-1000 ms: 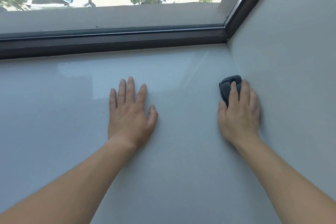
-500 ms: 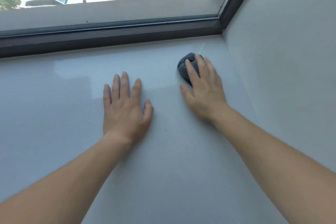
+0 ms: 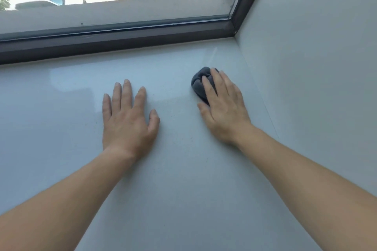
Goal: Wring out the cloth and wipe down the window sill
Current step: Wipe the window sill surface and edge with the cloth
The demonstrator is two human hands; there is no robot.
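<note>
A dark grey cloth (image 3: 199, 83), bunched into a ball, lies on the pale grey window sill (image 3: 183, 179). My right hand (image 3: 223, 108) presses down on the cloth with its fingers over it; most of the cloth is hidden beneath the palm. My left hand (image 3: 127, 120) rests flat on the sill to the left of the cloth, fingers spread, holding nothing. Fine dust specks show on the sill between the two hands.
A dark window frame (image 3: 126, 40) runs along the back of the sill. A grey side wall (image 3: 306, 67) rises on the right and meets the sill close to my right hand. Outside the glass are trees and a white vehicle.
My right hand slid the cloth from the right wall leftwards and towards the frame, then back a little nearer to me. My left hand has stayed flat in place.
</note>
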